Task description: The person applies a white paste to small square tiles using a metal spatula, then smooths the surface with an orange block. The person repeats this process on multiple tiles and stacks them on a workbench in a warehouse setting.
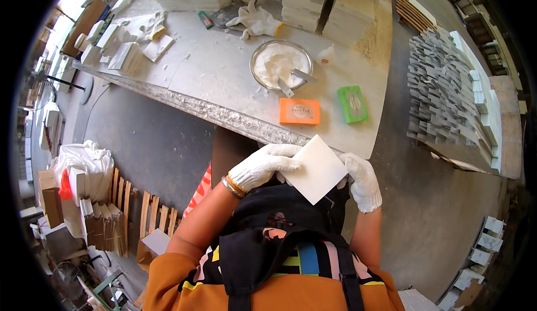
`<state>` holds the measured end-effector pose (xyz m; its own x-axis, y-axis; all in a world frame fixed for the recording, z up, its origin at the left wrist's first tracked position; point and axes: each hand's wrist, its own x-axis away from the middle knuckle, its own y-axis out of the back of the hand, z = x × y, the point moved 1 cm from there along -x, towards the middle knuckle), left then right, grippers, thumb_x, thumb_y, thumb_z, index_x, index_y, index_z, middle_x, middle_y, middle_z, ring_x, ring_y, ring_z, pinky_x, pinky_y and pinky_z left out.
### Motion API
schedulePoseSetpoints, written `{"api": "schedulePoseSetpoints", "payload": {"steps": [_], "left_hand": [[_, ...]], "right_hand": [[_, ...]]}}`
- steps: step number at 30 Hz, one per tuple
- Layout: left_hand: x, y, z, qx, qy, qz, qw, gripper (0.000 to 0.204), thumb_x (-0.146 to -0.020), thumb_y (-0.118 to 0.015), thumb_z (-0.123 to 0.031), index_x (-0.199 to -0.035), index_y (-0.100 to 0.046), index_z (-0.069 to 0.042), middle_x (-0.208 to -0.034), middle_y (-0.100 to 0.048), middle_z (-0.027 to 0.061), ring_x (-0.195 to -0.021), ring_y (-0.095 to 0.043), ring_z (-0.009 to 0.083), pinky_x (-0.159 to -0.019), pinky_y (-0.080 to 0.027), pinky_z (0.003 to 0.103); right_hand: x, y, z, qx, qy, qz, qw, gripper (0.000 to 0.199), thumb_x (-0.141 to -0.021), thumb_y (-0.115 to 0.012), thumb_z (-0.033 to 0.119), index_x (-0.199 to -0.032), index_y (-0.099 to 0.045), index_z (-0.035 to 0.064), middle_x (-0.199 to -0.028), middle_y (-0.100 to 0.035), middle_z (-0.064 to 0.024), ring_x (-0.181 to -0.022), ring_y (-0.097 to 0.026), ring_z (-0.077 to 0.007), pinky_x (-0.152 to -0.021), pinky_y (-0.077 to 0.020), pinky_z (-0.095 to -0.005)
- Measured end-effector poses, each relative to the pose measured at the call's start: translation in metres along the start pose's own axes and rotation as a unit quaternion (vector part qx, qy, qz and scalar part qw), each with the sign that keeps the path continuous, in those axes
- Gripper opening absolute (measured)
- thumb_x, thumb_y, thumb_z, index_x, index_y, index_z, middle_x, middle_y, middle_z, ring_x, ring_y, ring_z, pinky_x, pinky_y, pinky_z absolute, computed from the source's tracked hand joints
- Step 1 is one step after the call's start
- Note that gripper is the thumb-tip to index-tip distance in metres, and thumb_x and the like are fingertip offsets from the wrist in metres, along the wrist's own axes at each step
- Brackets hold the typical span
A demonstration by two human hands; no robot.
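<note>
A square white tile (315,171) is held up in front of my apron, turned so one corner points at the table. My left hand (263,167), in a white knitted glove, grips its left corner. The gloved right hand (361,181) pinches the opposite corner. Just beyond the tile, on the table, lie an orange hand pad (300,111) and a green hand pad (352,104). Behind them stands a round metal bowl (259,78) of white paste or powder, with two flat metal blades (302,75) resting in it.
The stone-topped table (207,81) has a rough front edge. Loose gloves (255,20), a small green block (205,20) and white tile pieces (126,57) lie on it. Tall tile stacks (305,0) line its back. Many grey-white pieces (442,87) cover a surface at right.
</note>
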<state>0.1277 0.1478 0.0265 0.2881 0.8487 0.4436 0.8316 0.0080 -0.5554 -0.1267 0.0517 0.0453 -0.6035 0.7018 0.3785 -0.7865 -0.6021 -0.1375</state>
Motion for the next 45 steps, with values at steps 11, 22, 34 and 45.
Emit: {"api": "schedulePoseSetpoints", "payload": {"steps": [11, 22, 34, 45], "left_hand": [[-0.02, 0.01, 0.02, 0.156, -0.025, -0.016, 0.987, 0.07, -0.101, -0.049, -0.056, -0.135, -0.057, 0.004, -0.111, -0.069, 0.0092, -0.088, -0.06, 0.015, -0.068, -0.045, 0.026], [-0.022, 0.0, 0.034, 0.216, -0.021, -0.004, 0.976, 0.062, -0.1, -0.053, -0.049, -0.14, -0.054, -0.001, -0.13, -0.064, 0.0124, -0.105, -0.062, 0.0197, -0.085, -0.05, 0.034], [-0.018, -0.007, 0.043, 0.197, -0.067, -0.007, 0.978, 0.046, -0.096, -0.069, -0.032, -0.132, -0.062, -0.004, -0.115, -0.068, 0.0042, -0.097, -0.065, 0.0141, -0.083, -0.052, 0.03], [-0.007, -0.004, 0.024, -0.006, -0.057, -0.064, 0.996, 0.043, -0.097, -0.066, -0.025, -0.131, -0.061, 0.001, -0.114, -0.071, 0.0134, -0.093, -0.067, 0.0167, -0.08, -0.053, 0.028]], "right_hand": [[0.005, -0.012, -0.008, -0.027, -0.023, -0.085, 0.996, 0.039, -0.093, -0.069, 0.035, -0.105, -0.066, -0.0022, -0.08, -0.069, -0.0062, -0.063, -0.064, -0.0124, -0.052, -0.046, -0.0224], [0.012, -0.022, -0.009, -0.057, -0.008, -0.117, 0.991, 0.031, -0.095, -0.066, 0.03, -0.102, -0.066, 0.0, -0.084, -0.072, -0.0076, -0.068, -0.067, -0.0122, -0.054, -0.0477, -0.0209], [0.015, -0.021, -0.017, -0.038, 0.02, -0.143, 0.989, 0.037, -0.097, -0.066, 0.032, -0.109, -0.064, -0.0022, -0.083, -0.071, -0.0101, -0.065, -0.068, -0.0167, -0.055, -0.05, -0.0235], [0.001, -0.005, 0.001, -0.094, 0.071, -0.195, 0.974, 0.032, -0.098, -0.065, 0.027, -0.111, -0.066, -0.0024, -0.091, -0.071, -0.0081, -0.075, -0.068, -0.0134, -0.06, -0.0505, -0.0245]]}}
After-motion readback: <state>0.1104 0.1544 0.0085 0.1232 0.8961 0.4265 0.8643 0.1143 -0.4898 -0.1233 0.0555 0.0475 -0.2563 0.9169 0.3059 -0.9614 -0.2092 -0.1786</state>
